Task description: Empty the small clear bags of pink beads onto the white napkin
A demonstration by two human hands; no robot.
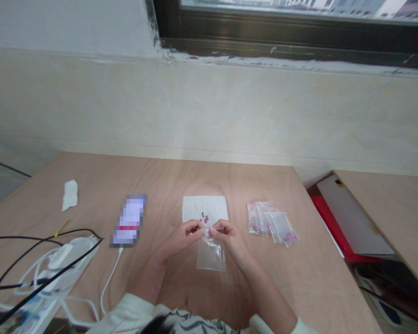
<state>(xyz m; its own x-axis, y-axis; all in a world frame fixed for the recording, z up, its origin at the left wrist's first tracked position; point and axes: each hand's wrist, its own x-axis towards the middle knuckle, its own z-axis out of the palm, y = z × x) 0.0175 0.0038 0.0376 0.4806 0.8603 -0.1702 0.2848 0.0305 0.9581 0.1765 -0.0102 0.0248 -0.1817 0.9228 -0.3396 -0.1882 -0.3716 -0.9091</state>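
Item: one clear plastic bag (212, 256), light, limp, probably slippery, best held by its top edge, where our left hand (181, 236) and right hand (228, 236) pinch it; lower end on the wooden desk (90, 185). Beside: white paper (191, 208), small pink beads (205, 219), filled bags (266, 221).

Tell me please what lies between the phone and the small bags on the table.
The head view shows a white paper with small pink pieces on it, and a clear bag held by the left hand and right hand.
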